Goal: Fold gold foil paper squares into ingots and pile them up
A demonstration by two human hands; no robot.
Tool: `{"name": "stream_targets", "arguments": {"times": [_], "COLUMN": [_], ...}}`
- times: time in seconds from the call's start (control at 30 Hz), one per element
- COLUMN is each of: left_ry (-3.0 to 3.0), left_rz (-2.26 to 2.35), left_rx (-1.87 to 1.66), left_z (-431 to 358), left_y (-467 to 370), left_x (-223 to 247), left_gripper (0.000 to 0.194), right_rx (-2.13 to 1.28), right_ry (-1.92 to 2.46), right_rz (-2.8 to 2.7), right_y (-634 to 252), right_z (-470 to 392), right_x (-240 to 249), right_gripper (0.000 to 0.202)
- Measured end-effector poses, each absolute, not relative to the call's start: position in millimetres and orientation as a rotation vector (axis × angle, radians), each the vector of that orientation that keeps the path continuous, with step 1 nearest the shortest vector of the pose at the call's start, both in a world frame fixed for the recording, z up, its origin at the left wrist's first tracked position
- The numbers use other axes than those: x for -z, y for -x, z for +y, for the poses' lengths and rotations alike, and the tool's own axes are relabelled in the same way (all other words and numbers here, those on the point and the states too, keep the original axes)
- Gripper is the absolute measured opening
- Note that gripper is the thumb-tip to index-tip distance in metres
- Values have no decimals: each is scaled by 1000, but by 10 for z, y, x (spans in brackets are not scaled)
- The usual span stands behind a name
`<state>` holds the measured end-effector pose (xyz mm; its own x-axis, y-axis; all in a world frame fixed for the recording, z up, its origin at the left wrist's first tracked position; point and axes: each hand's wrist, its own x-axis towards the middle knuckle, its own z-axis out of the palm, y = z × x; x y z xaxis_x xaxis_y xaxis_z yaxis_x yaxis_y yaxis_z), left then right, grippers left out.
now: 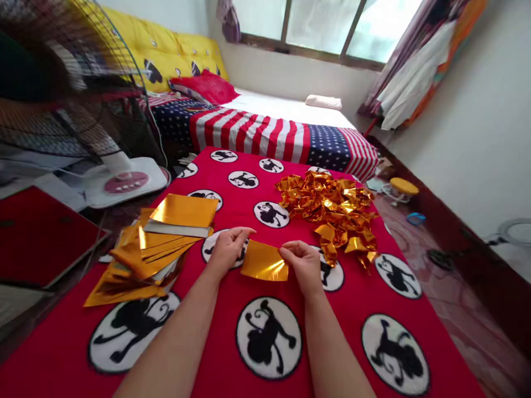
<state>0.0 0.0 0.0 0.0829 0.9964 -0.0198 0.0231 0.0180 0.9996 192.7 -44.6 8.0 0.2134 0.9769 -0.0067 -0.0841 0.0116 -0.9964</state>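
Observation:
A single square of shiny gold foil paper [264, 262] is held up over the red cloth, slightly curved, with light glinting near its lower right. My right hand [305, 266] pinches its right edge between thumb and fingers. At its upper left corner is my left hand [226, 253], thumb and fingers closed on the edge. To the left lies an untidy stack of flat gold foil sheets [182, 210], some showing pale undersides. On the right is a heap of crumpled or folded gold foil pieces [327, 202].
The red cloth [199, 354] with black monkey figures in white circles covers the table. A fan [124, 177] stands at left, its blades blurred, near a dark red board [37, 232]. A bed [265, 132] is behind; a yellow-topped stool [403, 187] is on the floor at right.

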Motion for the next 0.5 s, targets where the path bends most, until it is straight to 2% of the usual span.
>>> {"name": "stream_targets", "arguments": {"times": [0.17, 0.4, 0.5], "left_ry": [-1216, -1411, -1348], "left_rz": [1078, 990, 955], "left_rx": [-1184, -991, -1032], "left_z": [22, -78, -68], "left_y": [37, -19, -24], "left_x": [-71, -128, -105], "left_gripper": [44, 69, 64], "right_rx": [-1091, -1262, -1263], "right_ry": [1276, 1239, 1261], "right_rz": [-816, -777, -854], "right_y": [-1940, -1912, -1903], "right_z": [-413, -390, -388], "right_x": [-96, -69, -65], "right_gripper": [31, 37, 39]}}
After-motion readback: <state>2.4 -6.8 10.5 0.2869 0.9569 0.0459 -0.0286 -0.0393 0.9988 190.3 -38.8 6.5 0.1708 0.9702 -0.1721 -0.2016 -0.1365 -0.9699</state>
